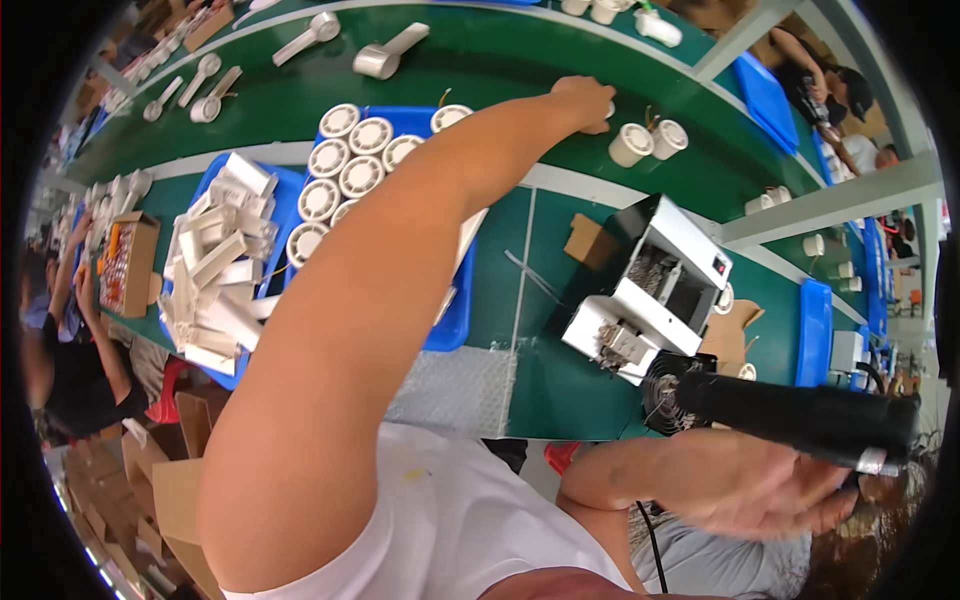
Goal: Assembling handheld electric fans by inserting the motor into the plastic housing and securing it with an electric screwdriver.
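Stretched out across the green belt, my left hand (583, 103) is closed at the far side. A small bit of white part (611, 108) shows at its fingertips; the rest is hidden. Just right of it stand two white round cup-shaped parts (632, 146) with short wires. My right hand (765, 485) is at the lower right, smeared by motion. Beside it, partly covering it, is a black cylindrical tool (800, 412) with a silvery band. Whether the fingers grip this tool cannot be made out. A white-and-black screw feeder (665, 285) stands beyond the tool.
Left of centre, a blue tray (460, 310) bears several white round parts (361, 176). Another blue tray (290, 190) holds white handle-shaped housings (225, 260). White scoop-shaped assemblies (378, 62) lie on the belt (480, 70). A grey frame post (840, 205) stands right. Other people work at both sides.
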A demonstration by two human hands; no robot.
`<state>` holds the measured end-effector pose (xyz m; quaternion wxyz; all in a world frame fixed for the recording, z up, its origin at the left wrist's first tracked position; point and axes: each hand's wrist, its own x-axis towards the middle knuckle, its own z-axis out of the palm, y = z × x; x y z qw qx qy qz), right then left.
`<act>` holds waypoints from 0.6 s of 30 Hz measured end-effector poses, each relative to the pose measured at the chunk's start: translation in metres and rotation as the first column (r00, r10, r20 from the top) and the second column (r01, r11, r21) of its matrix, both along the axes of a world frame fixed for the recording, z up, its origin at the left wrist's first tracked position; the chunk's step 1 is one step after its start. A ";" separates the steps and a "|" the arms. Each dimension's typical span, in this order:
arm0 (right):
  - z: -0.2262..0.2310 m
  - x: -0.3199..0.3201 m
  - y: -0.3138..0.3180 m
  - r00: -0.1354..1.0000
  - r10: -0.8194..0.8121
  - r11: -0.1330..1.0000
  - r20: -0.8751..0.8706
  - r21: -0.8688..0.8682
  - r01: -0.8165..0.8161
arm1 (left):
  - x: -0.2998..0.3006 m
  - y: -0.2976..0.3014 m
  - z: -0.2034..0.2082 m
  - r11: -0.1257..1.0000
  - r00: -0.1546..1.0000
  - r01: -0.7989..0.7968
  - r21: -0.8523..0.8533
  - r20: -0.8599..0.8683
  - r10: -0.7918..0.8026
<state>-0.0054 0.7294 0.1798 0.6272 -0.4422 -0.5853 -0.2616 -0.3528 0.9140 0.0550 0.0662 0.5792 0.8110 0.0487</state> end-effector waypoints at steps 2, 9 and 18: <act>-0.015 -0.042 -0.025 0.803 0.571 0.805 -0.170 0.309 -0.507 | -0.007 -0.017 0.009 0.994 0.999 -0.010 0.104 0.039 0.006; -0.105 -0.123 -0.045 0.289 0.904 -0.048 -0.315 -0.746 -0.664 | -0.001 -0.220 0.142 0.712 0.506 -0.523 0.469 0.843 -0.184; -0.128 -0.123 -0.066 0.349 0.893 0.004 -0.284 -0.770 -0.638 | 0.144 -0.474 0.030 0.390 0.633 -0.678 0.623 0.765 -0.119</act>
